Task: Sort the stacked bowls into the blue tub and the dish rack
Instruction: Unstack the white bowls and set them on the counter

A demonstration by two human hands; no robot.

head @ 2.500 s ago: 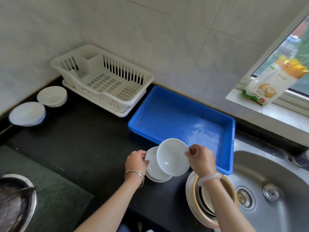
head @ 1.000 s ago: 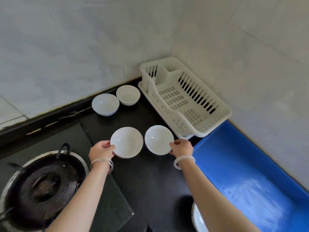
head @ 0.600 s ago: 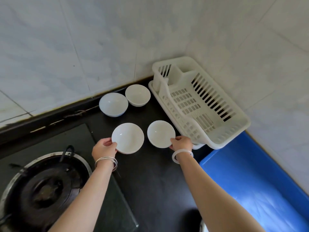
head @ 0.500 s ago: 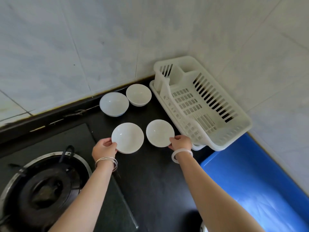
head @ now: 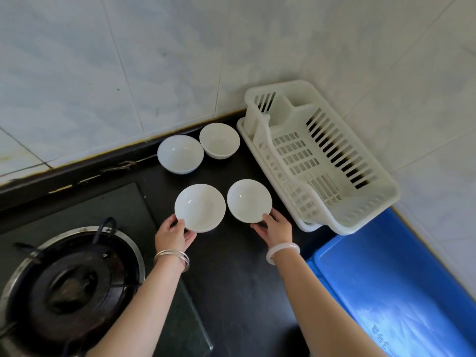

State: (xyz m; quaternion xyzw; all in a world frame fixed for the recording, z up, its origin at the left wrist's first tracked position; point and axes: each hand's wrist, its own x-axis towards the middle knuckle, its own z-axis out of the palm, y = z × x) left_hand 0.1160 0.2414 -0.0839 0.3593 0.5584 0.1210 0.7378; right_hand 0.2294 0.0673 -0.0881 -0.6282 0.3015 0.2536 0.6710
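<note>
Left grip point(head: 173, 234) pinches a white ceramic bowl point(head: 200, 207), right grip point(head: 275, 228) the second bowl point(head: 249, 200) beside the white plastic dish rack point(head: 360, 215); seemingly thin holds may slip.

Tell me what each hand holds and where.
Left hand holds the left front bowl by its near rim; right hand holds the right front bowl likewise.

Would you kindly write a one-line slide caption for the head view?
Left hand holds one white bowl and right hand a second bowl, near the dish rack and blue tub.
</note>
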